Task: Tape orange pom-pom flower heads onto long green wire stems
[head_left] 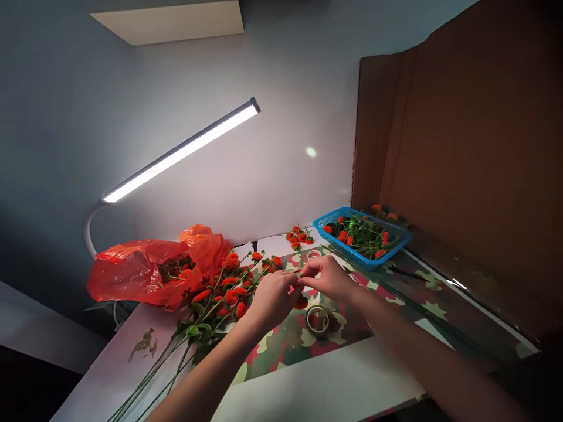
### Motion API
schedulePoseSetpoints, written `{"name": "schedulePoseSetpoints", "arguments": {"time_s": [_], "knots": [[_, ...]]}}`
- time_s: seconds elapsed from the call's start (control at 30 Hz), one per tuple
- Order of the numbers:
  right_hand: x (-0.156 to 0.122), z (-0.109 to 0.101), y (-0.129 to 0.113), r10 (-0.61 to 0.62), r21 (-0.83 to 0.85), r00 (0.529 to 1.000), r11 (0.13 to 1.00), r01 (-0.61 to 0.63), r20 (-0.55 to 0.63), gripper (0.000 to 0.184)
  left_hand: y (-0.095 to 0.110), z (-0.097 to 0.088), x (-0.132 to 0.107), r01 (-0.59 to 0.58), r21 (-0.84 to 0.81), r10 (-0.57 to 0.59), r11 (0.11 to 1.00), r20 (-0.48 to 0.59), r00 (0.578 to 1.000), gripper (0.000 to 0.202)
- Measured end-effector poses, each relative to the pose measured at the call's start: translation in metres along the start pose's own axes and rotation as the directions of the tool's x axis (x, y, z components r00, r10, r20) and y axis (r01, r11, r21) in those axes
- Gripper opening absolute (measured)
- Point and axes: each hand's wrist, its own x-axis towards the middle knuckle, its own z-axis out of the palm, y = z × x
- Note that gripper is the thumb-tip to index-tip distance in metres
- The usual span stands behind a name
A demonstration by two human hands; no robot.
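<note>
My left hand [273, 296] and my right hand [326, 274] meet over the camouflage-patterned mat, fingers pinched together around a thin green flower stem [300, 258]. An orange-red flower head [301, 302] shows just under my left hand and seems to belong to that stem; the fingers hide the join. Close below my hands lies a roll of dark green tape [318, 320]. To the left of my left hand, several long-stemmed orange-red flowers [231, 296] lie in a bunch, with their stems pointing toward the table's front left.
An open red plastic bag [127, 272] with more flowers is at left. A blue basket [372, 265] of flower sprigs stands at back right. Several short sprigs [299, 236] and a small tape roll [314, 254] lie behind my hands. A lit lamp [185, 151] overhangs the table; cardboard [461, 146] stands right.
</note>
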Motion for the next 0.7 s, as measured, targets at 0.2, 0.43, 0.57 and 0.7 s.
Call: {"name": "schedulePoseSetpoints", "arguments": {"time_s": [0.2, 0.43, 0.57, 0.7], "knots": [[-0.005, 0.000, 0.011, 0.168, 0.335, 0.984, 0.925, -0.177, 0.055, 0.024, -0.008, 0.020, -0.016, 0.153, -0.607, -0.185, 0.780, 0.009, 0.983, 0.022], [-0.015, 0.006, 0.014, 0.177, 0.511, 0.969, 0.825, -0.240, 0.170, 0.024, -0.011, 0.035, -0.024, 0.345, -0.886, -0.191, 0.310, 0.297, 0.936, 0.023], [-0.022, 0.013, 0.022, 0.125, 0.598, 0.942, 0.745, -0.297, 0.312, 0.020, -0.015, 0.036, -0.031, 0.437, -0.897, -0.013, 0.062, 0.437, 0.899, 0.018], [-0.026, 0.020, 0.029, 0.102, 0.638, 0.941, 0.711, -0.296, 0.323, 0.017, -0.015, 0.042, -0.036, 0.453, -0.892, 0.016, 0.005, 0.453, 0.891, 0.017]]}}
